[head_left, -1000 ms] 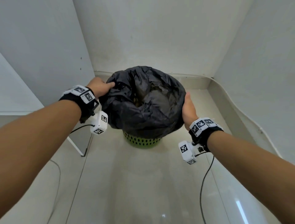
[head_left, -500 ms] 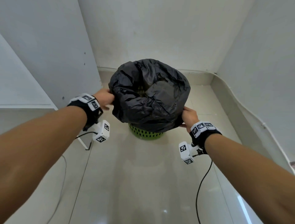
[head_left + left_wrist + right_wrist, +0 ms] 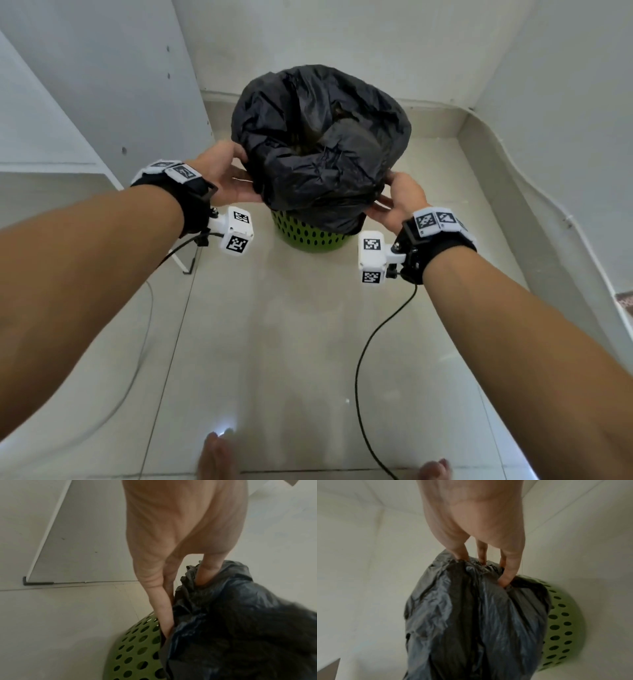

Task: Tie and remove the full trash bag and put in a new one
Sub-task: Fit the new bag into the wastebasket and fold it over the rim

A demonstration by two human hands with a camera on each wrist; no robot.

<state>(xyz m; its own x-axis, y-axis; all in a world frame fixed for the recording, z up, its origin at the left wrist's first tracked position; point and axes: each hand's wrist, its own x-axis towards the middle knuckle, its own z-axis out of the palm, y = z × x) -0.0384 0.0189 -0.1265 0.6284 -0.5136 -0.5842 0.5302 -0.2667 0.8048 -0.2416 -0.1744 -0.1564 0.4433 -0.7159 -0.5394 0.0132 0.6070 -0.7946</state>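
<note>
A black trash bag lines a green perforated bin on the floor, its top folded down over the rim. My left hand holds the bag's lower hem on the left. In the left wrist view its fingers are tucked between the bag and the bin, and the thumb presses on the outside. My right hand holds the hem on the right. Its fingers go under the bunched plastic, with the thumb on top, beside the bin.
The bin stands in a corner between white walls. A white panel with a black foot is at the left. Black cables trail from both wrists across the tiled floor. Bare toes show at the bottom edge.
Both hands have slid down from the bag's upper sides to its lower hem, and their fingers have gone under the edge. The view has pulled back from the bin.
</note>
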